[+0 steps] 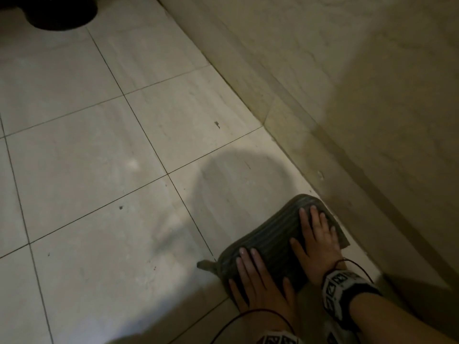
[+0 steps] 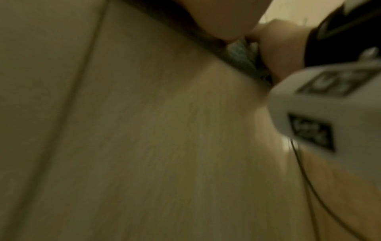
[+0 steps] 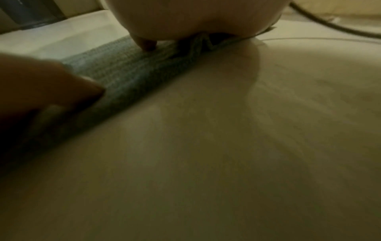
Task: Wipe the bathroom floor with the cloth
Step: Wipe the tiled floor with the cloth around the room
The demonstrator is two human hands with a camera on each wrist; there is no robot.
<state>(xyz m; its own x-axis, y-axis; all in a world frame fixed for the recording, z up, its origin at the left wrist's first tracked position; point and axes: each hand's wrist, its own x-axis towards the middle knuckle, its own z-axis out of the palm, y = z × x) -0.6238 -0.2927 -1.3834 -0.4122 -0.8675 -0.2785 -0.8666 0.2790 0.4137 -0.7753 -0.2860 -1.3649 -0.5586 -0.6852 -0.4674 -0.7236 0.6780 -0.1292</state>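
A dark grey-green ribbed cloth (image 1: 275,234) lies flat on the pale tiled floor (image 1: 99,157), close to the base of the wall, at the lower right of the head view. My left hand (image 1: 258,274) presses on its near left part with fingers straight and spread. My right hand (image 1: 315,234) lies flat on its far right part, fingers also straight. In the right wrist view the cloth (image 3: 123,73) runs as a band under my palm (image 3: 195,18). The left wrist view is blurred and shows only a strip of cloth (image 2: 241,55).
A beige wall (image 1: 347,95) rises along the right, meeting the floor in a diagonal line. A dark round object (image 1: 57,11) sits at the top left. Small dark specks (image 1: 217,124) mark the tiles. Open floor stretches left and ahead.
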